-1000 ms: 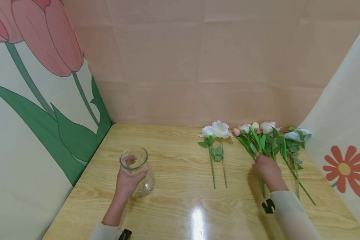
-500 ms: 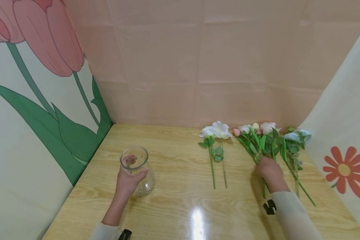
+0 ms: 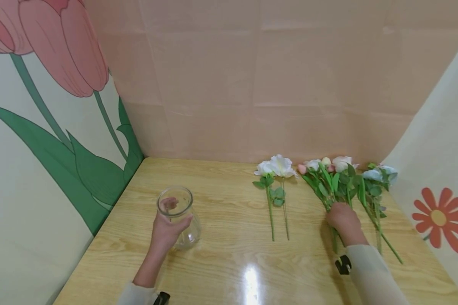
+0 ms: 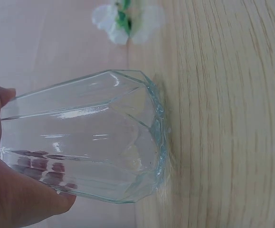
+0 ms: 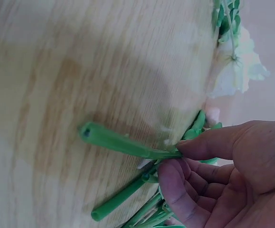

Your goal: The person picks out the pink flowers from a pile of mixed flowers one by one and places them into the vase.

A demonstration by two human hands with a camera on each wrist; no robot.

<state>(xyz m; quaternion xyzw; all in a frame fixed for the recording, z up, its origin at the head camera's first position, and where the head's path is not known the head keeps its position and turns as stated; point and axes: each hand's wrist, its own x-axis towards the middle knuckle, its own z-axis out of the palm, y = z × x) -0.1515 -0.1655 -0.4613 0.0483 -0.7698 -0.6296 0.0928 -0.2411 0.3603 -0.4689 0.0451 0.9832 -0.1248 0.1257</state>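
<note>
My left hand grips a clear glass vase near its neck, thumb and fingers on opposite sides. In the left wrist view the faceted glass vase has its base at the tabletop; fingers show through the wall. At the right, my right hand is over the stems of a bunch of pink, white and cream flowers. The right wrist view has this hand's thumb and forefinger pinching one green flower stem, its cut end raised off the wood. Which bloom that stem carries is hidden.
Two white flowers with separate stems lie between vase and bunch. Light-blue flowers lie at the far right, stems pointing toward me. A pinkish backdrop closes the table's back; printed cloths hang left and right.
My left hand and the vase have shifted slightly to the right. My right hand has moved a little right and toward me at the stems. The loose flowers lie as before.
</note>
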